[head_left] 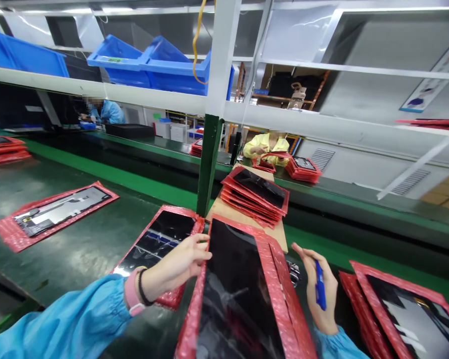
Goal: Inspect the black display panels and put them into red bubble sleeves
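Display panel (235, 289), black and glossy, stands in the lower centre of the frame inside a red bubble-wrap sleeve (280, 284). Its long axis runs from the bottom edge up toward the frame's middle, with the top leaning slightly left. The dark face mirrors the shelving overhead and the sleeve's open flap folds back along the right side.

The left hand (175, 269) is the nearer one, its fingers closed on the sleeve's left edge about halfway up. The right hand (322, 304) sits just beside the right edge, clasped around a blue pen (320, 286). Whether it touches the sleeve cannot be told.

A second sleeved panel (160, 237) lies flat beneath the left wrist. Just beyond is a stack of sleeved panels (256, 197) on a cardboard sheet (224, 212), beside a green post (208, 164). More sleeved panels lie on the green conveyor belt (78, 259), one at centre left (56, 212) and one at lower right (407, 309). Blue bins (145, 60) line the upper-left shelf. Two other people, one in a yellow coat (265, 144) and one in a blue coat (110, 112), work across the line.
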Demonstrator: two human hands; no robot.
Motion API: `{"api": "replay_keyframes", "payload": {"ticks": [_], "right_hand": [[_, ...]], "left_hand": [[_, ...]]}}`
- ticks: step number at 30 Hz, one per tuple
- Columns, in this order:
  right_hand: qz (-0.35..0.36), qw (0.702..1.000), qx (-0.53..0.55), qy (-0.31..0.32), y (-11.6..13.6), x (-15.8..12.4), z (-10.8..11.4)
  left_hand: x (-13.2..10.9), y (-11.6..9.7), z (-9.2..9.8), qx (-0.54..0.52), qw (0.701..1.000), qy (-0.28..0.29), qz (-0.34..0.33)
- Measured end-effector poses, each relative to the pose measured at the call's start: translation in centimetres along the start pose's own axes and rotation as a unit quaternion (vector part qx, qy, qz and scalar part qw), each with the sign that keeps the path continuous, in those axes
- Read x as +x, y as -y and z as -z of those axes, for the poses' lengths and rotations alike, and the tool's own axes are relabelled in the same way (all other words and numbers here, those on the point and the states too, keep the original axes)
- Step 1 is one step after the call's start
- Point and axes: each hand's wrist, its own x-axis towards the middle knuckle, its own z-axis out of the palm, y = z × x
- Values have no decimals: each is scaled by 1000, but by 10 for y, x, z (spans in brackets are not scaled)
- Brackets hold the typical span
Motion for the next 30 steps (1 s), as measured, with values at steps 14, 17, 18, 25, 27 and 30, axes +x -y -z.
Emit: {"api": "replay_keyframes", "payload": {"ticks": [14,17,18,25,27,30], "right_hand": [[106,966,-194,135,-69,-8,43],[96,969,-177,141,-61,-7,42],[87,972,-172,134,-57,-7,43],[-15,995,-102,5,4,-19,54],[-60,996,-40,55,30,-29,51],[-214,935,161,234,66,-49,40]], "left_hand": [[27,-25,190,46,988,-146,-14],[37,-17,195,75,986,-146,-8],[41,-16,194,85,985,-150,-8],[65,-16,186,179,958,-222,-36],[67,-22,183,205,946,-244,-61],[62,-29,162,227,932,-259,-112]]}}
